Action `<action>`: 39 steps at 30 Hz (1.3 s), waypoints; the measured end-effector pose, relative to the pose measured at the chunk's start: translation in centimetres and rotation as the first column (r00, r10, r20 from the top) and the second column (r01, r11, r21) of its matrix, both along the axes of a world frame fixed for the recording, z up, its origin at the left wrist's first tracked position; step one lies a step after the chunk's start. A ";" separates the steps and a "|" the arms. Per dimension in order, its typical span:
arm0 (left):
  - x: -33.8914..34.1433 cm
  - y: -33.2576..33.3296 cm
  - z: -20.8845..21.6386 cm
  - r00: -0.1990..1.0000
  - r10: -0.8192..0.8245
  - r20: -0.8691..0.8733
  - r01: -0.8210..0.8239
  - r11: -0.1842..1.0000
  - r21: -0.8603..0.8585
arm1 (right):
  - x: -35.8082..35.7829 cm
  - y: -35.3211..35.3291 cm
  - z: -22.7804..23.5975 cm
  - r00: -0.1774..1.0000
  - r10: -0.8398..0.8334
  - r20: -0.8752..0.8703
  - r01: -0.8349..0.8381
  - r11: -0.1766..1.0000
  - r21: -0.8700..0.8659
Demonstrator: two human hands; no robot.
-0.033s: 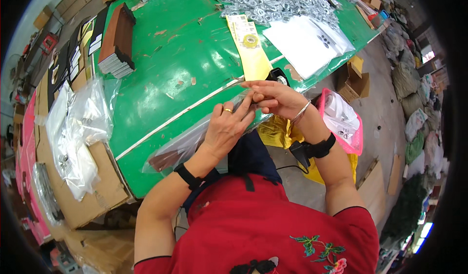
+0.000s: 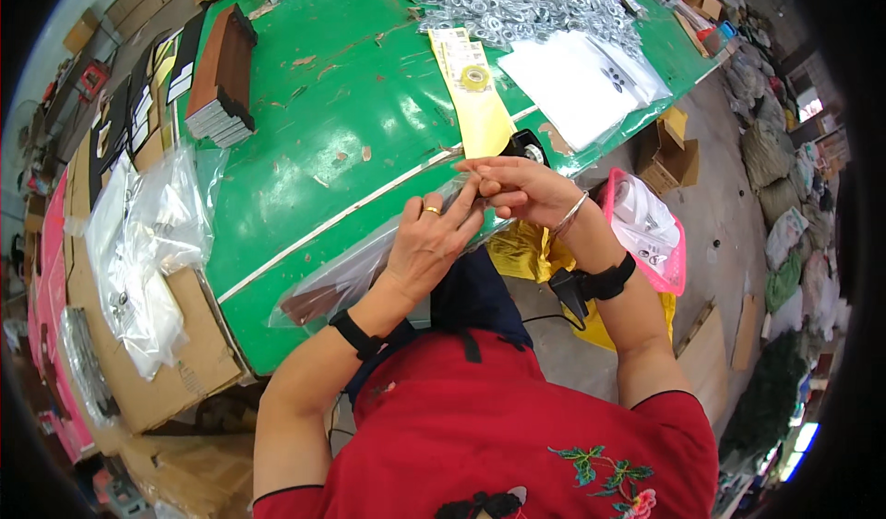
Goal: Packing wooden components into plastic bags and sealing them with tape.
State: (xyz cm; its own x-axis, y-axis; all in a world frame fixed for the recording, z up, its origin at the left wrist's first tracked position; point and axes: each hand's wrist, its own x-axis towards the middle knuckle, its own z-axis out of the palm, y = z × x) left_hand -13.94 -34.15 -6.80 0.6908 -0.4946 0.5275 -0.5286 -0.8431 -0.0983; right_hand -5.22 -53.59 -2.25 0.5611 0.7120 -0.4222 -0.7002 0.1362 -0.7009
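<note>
Two bare hands, left hand [image 2: 425,247] and right hand [image 2: 526,190], close together at the upper-right end of a clear plastic sleeve [image 2: 360,259]. Fingers of both bunched, tips apparently pinching; impossible to tell exactly on what. Sleeve laid slantwise along the near edge of a glossy, chipped green table [image 2: 295,141], with a brown bar [image 2: 307,305] showing through at its lower-left end. Likely slippery, limp and easily creased outside, stiff and straight inside, perhaps with some weight. Best gripped through film and bar together, near the middle, rather than by loose plastic alone. Beyond: a flat yellow paper strip [image 2: 486,131] bearing a round roll of tape [image 2: 475,78]; smooth white plastic sheets [image 2: 554,85]; a heap of shiny grey pieces [image 2: 526,2], many ring-shaped.
</note>
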 end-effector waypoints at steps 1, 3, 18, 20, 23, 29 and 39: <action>0.0 -0.1 0.0 1.000 0.005 -0.002 -0.005 1.000 -0.005 | -0.1 -0.4 0.0 1.000 0.005 -0.002 -0.005 1.000 -0.005; -0.2 -0.4 -0.2 0.999 -0.006 0.045 0.006 1.000 -0.009 | -0.7 -0.7 0.6 1.000 0.011 0.019 -0.010 0.997 -0.078; 0.3 -0.1 0.0 0.999 -0.014 -0.035 0.011 0.996 -0.086 | -4.5 0.0 -0.3 0.961 -0.170 0.219 0.196 0.976 -0.100; 0.4 -0.1 0.1 0.999 -0.021 -0.046 0.017 0.996 -0.085 | -4.2 0.1 -0.3 0.958 -0.192 0.212 0.211 0.975 -0.071; 0.1 0.0 0.3 0.998 -0.016 -0.060 0.012 0.998 -0.063 | -4.1 0.6 -0.5 0.954 -0.218 0.205 0.229 0.973 -0.031; 0.8 0.6 0.2 0.995 -0.011 -0.099 0.003 0.996 -0.085 | -4.0 0.5 -0.7 0.901 -0.305 0.307 0.319 0.948 0.007; 1.5 1.1 0.0 0.993 -0.026 -0.112 0.005 0.984 -0.177 | -4.4 -0.4 -0.6 0.775 -0.137 0.616 0.328 0.922 -0.208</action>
